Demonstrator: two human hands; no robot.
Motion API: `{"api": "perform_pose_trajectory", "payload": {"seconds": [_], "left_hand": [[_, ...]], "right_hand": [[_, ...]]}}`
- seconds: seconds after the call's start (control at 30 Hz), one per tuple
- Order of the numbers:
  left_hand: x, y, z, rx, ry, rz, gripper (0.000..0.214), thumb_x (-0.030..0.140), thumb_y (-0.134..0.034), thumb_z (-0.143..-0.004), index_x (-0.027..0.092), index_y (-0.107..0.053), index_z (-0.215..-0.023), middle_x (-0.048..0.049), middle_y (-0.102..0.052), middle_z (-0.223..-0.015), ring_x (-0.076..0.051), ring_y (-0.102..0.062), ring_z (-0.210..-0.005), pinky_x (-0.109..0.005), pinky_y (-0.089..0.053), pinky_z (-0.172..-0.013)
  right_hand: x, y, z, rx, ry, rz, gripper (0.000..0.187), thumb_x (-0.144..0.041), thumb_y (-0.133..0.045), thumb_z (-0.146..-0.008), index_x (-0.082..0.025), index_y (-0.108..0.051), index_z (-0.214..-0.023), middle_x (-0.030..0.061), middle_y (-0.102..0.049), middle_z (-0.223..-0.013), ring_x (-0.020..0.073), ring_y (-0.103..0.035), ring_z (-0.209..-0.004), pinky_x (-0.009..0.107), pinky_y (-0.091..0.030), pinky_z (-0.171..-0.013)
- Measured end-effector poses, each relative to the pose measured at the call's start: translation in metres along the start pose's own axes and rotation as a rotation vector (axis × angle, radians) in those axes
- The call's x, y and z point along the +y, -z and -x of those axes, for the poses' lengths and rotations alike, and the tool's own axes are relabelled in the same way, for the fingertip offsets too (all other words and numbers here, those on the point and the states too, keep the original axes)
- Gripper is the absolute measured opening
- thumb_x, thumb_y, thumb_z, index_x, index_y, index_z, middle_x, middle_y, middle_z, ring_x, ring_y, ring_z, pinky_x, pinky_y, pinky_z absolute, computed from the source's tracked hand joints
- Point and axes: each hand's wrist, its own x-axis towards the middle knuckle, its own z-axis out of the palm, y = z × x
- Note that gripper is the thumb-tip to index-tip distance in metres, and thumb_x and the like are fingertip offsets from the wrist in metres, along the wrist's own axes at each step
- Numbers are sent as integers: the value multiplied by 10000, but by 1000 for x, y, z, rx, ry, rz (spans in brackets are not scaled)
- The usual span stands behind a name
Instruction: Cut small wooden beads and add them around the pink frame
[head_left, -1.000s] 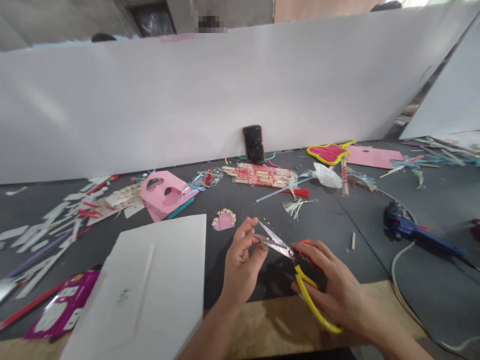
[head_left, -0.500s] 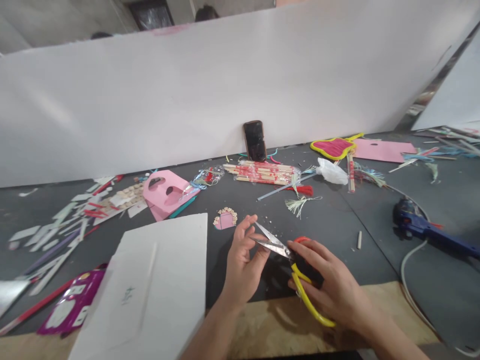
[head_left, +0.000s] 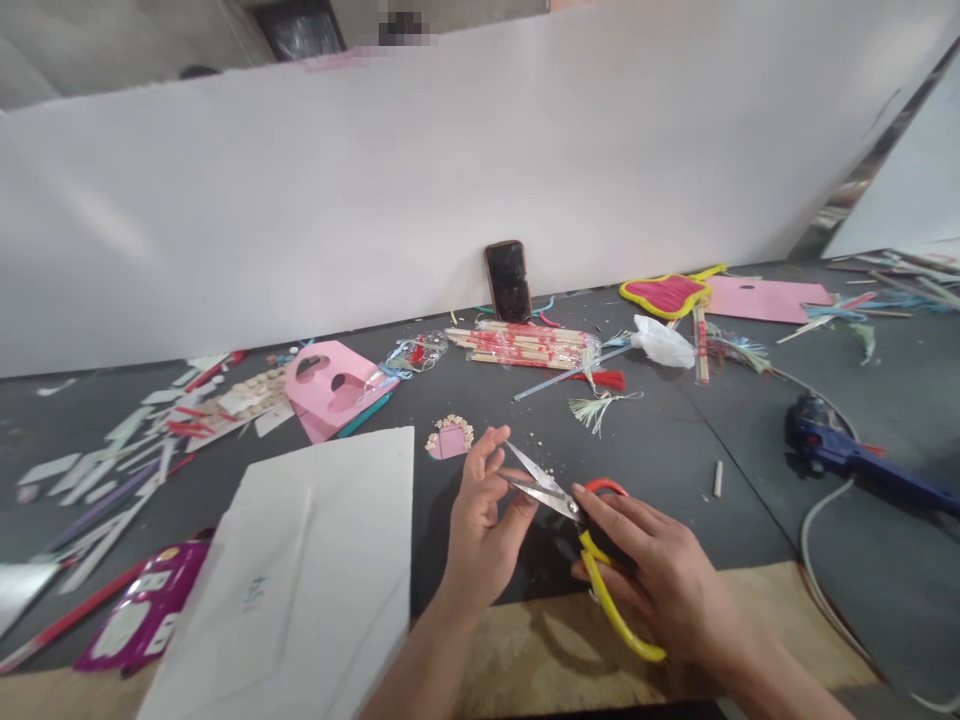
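My right hand (head_left: pixel 660 560) grips a pair of scissors (head_left: pixel 611 590) with yellow and red handles, its fingers in and around the loops. The scissor blades are spread apart and point left toward my left hand (head_left: pixel 486 525). There the thumb and fingers are bent in a pinch beside the blade tips; whatever they hold is too small or hidden to make out. Just beyond my left hand lies a small pink piece (head_left: pixel 452 441) edged with beige beads or flowers. Tiny pale bits (head_left: pixel 536 440) are scattered on the dark table past the blades.
A white foam board (head_left: pixel 300 580) lies at left, near a pink cutout (head_left: pixel 334 385) and offcuts. Wrapped sticks (head_left: pixel 525 345), a leaning phone (head_left: pixel 508 282) and tassels (head_left: pixel 600 408) sit at the back. A blue glue gun (head_left: pixel 847 450) with a cable lies at right.
The scissor handles have swung slightly downward and left in my right hand. My left hand has shifted a little left; the blades remain spread.
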Motion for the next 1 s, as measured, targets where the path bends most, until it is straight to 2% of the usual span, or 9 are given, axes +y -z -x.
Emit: {"api": "perform_pose_trajectory", "payload": {"seconds": [0.23,0.43,0.7,1.0], "left_hand": [[-3,-4,1,34,38,11,181,337,-571,-869,194,-661,-805,-81,-417,-1413,-256,-323,-1363,-453,-277,-1129],[-3,-2,2,31,-47,-65,174,324,-565,-871,199,-670,-811,-81,-439,-1387,-262,-335,-1352,-461,-254,-1133],[4,-1,2,9,-89,-140,169,273,-544,-879,206,-677,-800,-74,-412,-1403,-262,-324,-1348,-465,-245,-1122],[5,1,3,-35,-95,-209,191,271,-522,-887,205,-666,-780,-71,-381,-1431,-271,-291,-1363,-468,-234,-1119]], "right_hand": [[-2,0,0,-7,-51,-28,467,-337,-546,-873,-187,-482,-1311,112,-656,-1052,195,-657,-886,281,-542,-756],[-5,-2,-1,-4,-86,66,500,-374,-565,-825,-188,-485,-1282,128,-620,-1038,228,-636,-889,320,-542,-719],[-9,-1,-1,-81,-88,110,588,-421,-576,-800,-173,-415,-1309,141,-562,-1059,240,-606,-883,353,-542,-691],[-5,1,-2,-74,-45,131,524,-419,-545,-842,-175,-469,-1300,129,-621,-1035,242,-621,-932,334,-543,-741]]}}
